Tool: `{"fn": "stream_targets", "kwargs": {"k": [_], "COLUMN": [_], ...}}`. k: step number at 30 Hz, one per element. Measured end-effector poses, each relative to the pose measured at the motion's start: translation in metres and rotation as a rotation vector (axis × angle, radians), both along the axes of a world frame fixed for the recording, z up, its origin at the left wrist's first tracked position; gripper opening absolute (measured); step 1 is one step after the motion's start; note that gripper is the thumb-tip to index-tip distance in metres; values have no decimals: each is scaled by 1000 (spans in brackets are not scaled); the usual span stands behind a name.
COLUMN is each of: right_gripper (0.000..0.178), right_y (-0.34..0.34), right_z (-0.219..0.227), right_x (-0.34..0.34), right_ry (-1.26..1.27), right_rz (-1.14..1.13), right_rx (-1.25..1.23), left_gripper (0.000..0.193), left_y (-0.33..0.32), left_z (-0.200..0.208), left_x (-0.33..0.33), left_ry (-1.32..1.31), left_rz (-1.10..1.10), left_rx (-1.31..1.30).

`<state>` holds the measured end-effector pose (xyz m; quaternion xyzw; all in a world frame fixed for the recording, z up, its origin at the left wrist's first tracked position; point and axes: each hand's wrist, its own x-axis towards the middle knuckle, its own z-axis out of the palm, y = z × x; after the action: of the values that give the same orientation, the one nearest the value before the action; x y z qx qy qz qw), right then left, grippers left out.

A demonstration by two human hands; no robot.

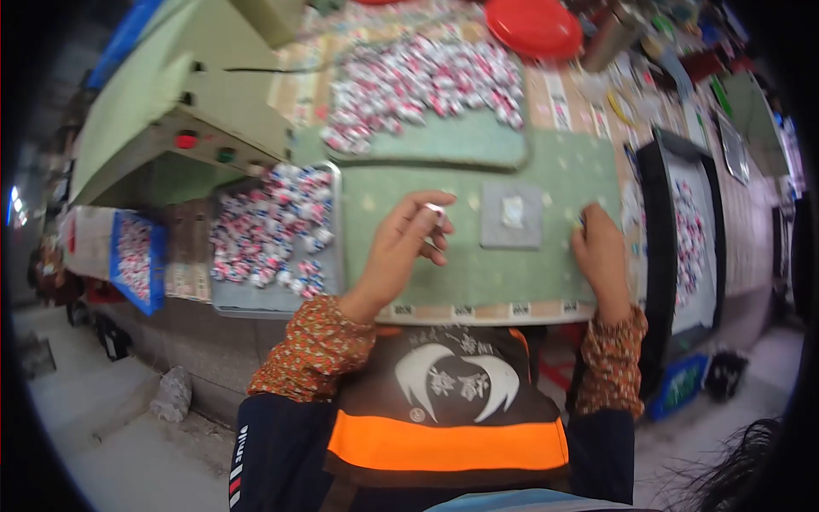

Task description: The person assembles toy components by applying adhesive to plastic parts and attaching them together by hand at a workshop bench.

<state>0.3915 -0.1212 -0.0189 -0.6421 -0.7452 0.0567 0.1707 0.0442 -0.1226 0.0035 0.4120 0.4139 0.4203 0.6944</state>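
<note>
Above the green mat point(461, 273), my left hand point(401, 243) pinches a small white-and-pink piece point(437, 210) between thumb and forefinger, the other fingers curled loosely. A grey square pad point(512, 239) lies on the mat between my hands, with a small whitish piece point(512, 212) on its middle. To the right of the pad, my right hand point(602, 247) is closed near the mat's right side. Something small shows at its fingertips, too blurred to name. Beyond the hands, a green tray point(426, 152) bears a heap of small white-and-pink pieces point(426, 85).
A metal tray point(256, 300) of blue, white and pink pieces stands at left, under a pale green machine point(145, 111) with red and green buttons. Beside it is a blue bin point(156, 264). On the right stands a black-rimmed box point(657, 213); a red plate point(533, 27) lies at the back.
</note>
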Motion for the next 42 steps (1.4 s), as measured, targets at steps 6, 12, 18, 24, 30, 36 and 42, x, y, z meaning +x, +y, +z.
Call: {"fn": "stream_targets", "kwargs": {"k": [6, 12, 18, 24, 30, 36, 42], "right_gripper": [16, 16, 19, 19, 18, 15, 13], "right_y": [-1, 7, 16, 17, 14, 3, -9], "right_z": [12, 7, 5, 11, 8, 6, 3], "right_x": [-38, -67, -79, -84, -80, -75, -82], "right_ry": [678, 335, 110, 1, 46, 314, 536], "right_rz": [-127, 157, 233, 220, 205, 127, 50], "right_rx": [-312, -123, -58, -15, -9, -37, -201], "left_gripper": [35, 30, 30, 31, 37, 35, 36], "left_y": [-23, -34, -36, -35, -42, -50, -51], "left_z": [-34, -49, -50, -51, -59, -61, -65], "left_x": [18, 29, 33, 42, 41, 42, 50], "left_ry": [-213, -274, -259, -359, -347, -355, -341], "left_rz": [-17, 12, -24, -69, -61, 2, 112], "left_rx": [-266, -250, -295, -320, -358, -364, -332]}}
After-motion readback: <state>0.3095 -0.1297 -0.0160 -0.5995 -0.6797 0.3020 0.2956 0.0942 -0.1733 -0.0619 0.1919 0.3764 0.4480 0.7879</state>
